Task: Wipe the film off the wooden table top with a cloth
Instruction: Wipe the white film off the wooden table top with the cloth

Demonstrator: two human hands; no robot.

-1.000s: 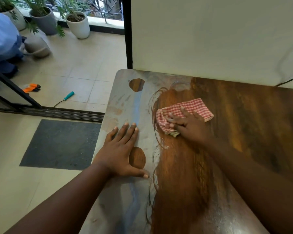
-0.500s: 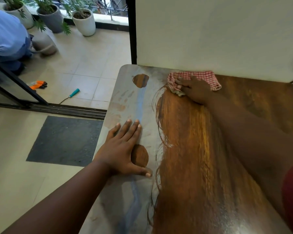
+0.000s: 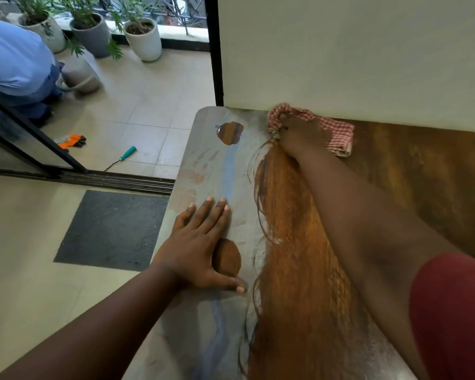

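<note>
The wooden table top shows bare brown wood on its right and middle. A grey film covers the left strip, broken by two bare oval patches. My right hand presses the red-and-white checked cloth onto the table at the far edge, against the wall; its fingertips are hidden by the cloth. My left hand lies flat on the filmed strip, fingers straight, thumb spread toward the wiped wood.
A cream wall stands right behind the table. Left of the table is tiled floor with a dark mat. Beyond a sliding-door track lie orange gloves and a teal-handled tool, with potted plants and a crouching person in blue.
My right hand has pushed the cloth away from me, from the table's middle to its far edge at the wall. The left hand has stayed flat in place.
</note>
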